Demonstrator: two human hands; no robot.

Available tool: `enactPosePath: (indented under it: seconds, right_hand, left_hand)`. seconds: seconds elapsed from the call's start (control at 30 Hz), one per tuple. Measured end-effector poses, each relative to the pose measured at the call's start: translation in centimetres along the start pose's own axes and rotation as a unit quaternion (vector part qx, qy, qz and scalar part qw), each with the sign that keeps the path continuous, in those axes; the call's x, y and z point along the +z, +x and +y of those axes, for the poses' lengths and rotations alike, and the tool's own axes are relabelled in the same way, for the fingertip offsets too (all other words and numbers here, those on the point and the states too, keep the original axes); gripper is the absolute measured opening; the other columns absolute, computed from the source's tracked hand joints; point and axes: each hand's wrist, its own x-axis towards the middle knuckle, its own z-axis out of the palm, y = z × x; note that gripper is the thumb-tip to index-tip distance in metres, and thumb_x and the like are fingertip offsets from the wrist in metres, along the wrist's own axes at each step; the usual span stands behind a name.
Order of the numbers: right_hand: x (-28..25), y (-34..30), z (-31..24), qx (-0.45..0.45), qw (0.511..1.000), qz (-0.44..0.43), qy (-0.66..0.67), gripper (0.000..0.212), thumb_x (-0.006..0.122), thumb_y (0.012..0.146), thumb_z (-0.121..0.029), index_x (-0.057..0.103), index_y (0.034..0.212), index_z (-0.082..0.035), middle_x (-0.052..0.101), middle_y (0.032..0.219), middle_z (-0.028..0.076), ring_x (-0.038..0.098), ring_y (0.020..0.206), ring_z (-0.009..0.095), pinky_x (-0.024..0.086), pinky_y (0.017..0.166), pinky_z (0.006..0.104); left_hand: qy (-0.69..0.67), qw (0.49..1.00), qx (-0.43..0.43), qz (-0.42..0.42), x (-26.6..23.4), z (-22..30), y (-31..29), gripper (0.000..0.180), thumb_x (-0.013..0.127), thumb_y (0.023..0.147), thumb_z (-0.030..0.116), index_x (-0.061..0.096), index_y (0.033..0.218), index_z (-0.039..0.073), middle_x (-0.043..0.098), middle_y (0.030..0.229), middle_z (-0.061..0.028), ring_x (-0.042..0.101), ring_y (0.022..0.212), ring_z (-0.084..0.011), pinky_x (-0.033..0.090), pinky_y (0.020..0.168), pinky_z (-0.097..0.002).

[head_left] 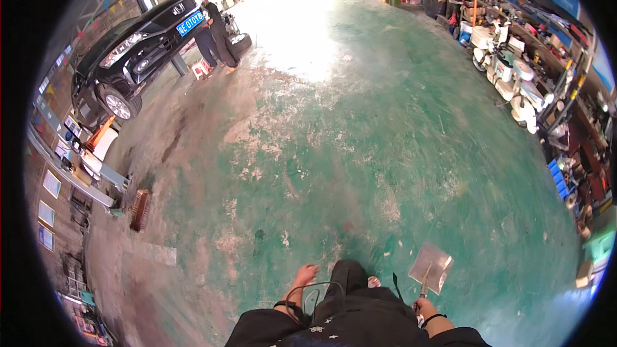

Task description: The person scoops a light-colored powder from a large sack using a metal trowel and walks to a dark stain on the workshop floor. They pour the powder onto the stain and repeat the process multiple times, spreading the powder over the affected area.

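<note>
My right hand is wrapped round the handle of a shovel with a flat, squarish metal blade. The blade points ahead of me, over the green floor, at the lower right. My left hand hangs in front of my body at the lower middle, its fingers curled in and nothing seen in them. A dark cord loops near my left wrist. Part of one foot shows below my dark clothes.
A worn green floor stretches ahead. At the far left a black car is raised on a lift, with a person standing beside it. A reddish-brown slatted object lies at left. A white scooter and cluttered shelves line the right.
</note>
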Motion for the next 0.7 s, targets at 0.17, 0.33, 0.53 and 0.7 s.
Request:
enactPosePath:
  seconds: [0.17, 0.33, 0.53, 0.7]
  right_hand:
    - [-9.0, 7.4, -21.9, 0.104, 0.965, 0.056, 0.234, 0.016, 0.047, 0.082, -0.007, 0.05, 0.067, -0.003, 0.045, 0.053, 0.008, 0.045, 0.042, 0.022, 0.04, 0.041, 0.0391]
    - [-15.1, 14.0, -39.8, -0.018, 0.986, 0.059, 0.156, 0.019, 0.051, 0.079, -0.007, 0.051, 0.061, 0.001, 0.047, 0.051, 0.013, 0.049, 0.042, 0.026, 0.038, 0.038, 0.041]
    - [-20.6, 23.8, -58.4, 0.122, 0.921, 0.067, 0.363, 0.015, 0.052, 0.076, -0.003, 0.052, 0.061, -0.003, 0.048, 0.052, 0.01, 0.045, 0.041, 0.022, 0.038, 0.04, 0.0338]
    - [-25.1, 25.9, -74.2, -0.132, 0.983, 0.095, 0.084, 0.014, 0.056, 0.076, -0.012, 0.06, 0.072, 0.0, 0.053, 0.06, 0.01, 0.051, 0.051, 0.02, 0.041, 0.047, 0.035]
  left_hand:
    - [-0.073, 0.973, -0.197, 0.101, -0.6, 1.7, 8.9, 0.024, 0.055, 0.087, 0.027, 0.057, 0.097, 0.006, 0.057, 0.075, -0.0072, 0.058, 0.063, -0.0246, 0.044, 0.047, -0.0393]
    - [-0.092, 0.945, -0.292, 0.112, 3.7, 15.9, 23.5, 0.042, 0.051, 0.087, 0.032, 0.051, 0.116, 0.002, 0.058, 0.107, -0.0166, 0.061, 0.083, -0.0344, 0.048, 0.068, -0.047]
    - [0.25, 0.957, 0.084, 0.119, 19.2, 57.8, 46.6, 0.05, 0.057, 0.081, 0.043, 0.06, 0.107, 0.0, 0.061, 0.106, -0.0251, 0.057, 0.103, -0.0391, 0.045, 0.086, -0.0443]
    - [0.088, 0.938, 0.333, -0.03, 34.3, 90.6, 56.7, 0.045, 0.058, 0.086, 0.035, 0.057, 0.116, 0.002, 0.064, 0.106, -0.0178, 0.061, 0.101, -0.0284, 0.046, 0.085, -0.0363]
